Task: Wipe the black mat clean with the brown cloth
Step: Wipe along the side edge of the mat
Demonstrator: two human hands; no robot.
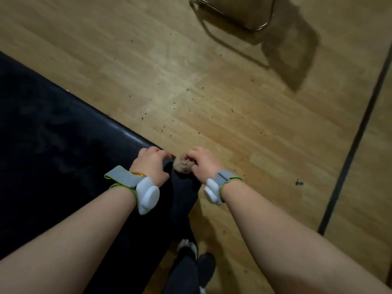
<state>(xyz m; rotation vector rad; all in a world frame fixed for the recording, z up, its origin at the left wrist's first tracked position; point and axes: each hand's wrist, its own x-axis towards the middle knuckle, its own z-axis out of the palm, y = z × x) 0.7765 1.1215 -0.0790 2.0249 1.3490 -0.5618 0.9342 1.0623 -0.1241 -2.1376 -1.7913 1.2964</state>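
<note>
Head view: one black mat (53, 134) spread over a wooden floor (212, 81); one brown cloth (182, 165), bunched at the mat's corner; two hands; the right hand (203, 163) grips the cloth, fingers curled; the left hand (151, 164) clutches the mat's corner edge, fingers curled over it.

Bunched brown cloth (182, 165) sits at the glossy black mat's (63, 132) corner.
</note>
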